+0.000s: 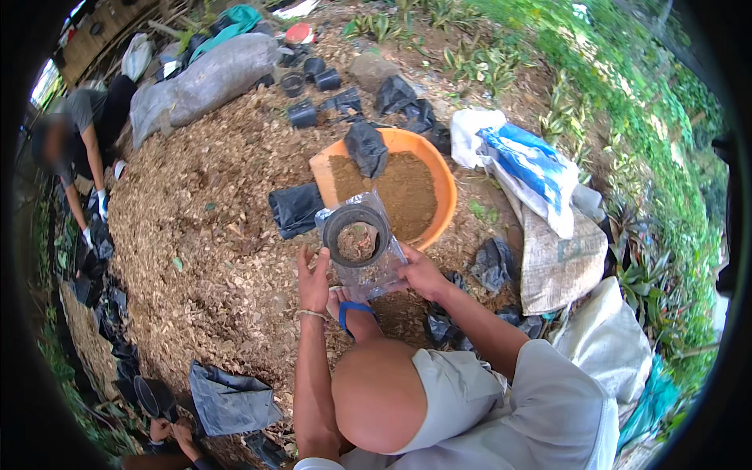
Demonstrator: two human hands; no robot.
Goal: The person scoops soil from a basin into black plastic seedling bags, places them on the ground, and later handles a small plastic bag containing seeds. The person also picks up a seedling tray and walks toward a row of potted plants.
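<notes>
A dark round pot or ring (335, 233), with brown chips showing in its middle, is together with a clear plastic bag (374, 276) in front of me. My left hand (314, 282) is beside the pot's lower left, thumb and forefinger apart, the thumb close to the bag's edge. At the lower right, my right hand (421, 272) grips the edge of the clear plastic bag, its other fingers partly hidden. Just beyond is an orange basin (445, 196) of brown soil, with a black plastic bag (366, 149) over its far rim.
Wood chips (188, 274) cover the ground. Another black bag (294, 210) lies left of the basin; black pots (302, 114) lie beyond. Sacks (560, 258) lie right, and a long grey sack (207, 82) far left. One person (90, 133) bends at left; another person's hands (172, 431) hold a black pot lower left.
</notes>
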